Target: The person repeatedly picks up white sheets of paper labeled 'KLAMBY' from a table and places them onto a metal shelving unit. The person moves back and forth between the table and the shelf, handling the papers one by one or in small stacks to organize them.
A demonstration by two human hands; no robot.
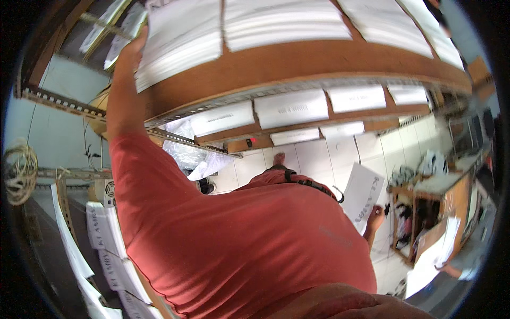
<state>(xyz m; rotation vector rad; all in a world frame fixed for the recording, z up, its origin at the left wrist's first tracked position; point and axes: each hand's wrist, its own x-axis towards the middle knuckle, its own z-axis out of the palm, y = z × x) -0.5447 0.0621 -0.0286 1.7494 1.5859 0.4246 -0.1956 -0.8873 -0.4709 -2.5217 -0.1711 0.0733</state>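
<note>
Starting from the left, we see a rack with white packs in it that have dark letters on them. Higher up, the left hand is at the left side of a tall white stack; we cannot tell if its grip is open or closed, because the fingers are partly hidden. That stack sits in a slot of a big brown shelf, and thin wood walls split it from more white stacks to its right. Under it, a lower shelf has white stacks in its slots too, with clear plastic by its left end. Farther right, beside the red shirt, the right hand has its grip closed on the edge of a white sheet with dark letters. Next comes a wooden cabinet with cloths on top and mixed things inside that we cannot make out. Near it, another person's hand holds white papers. Around the room, we see a pale blue wall with a coil of cord, then white floor tiles with a bare foot on them.
</note>
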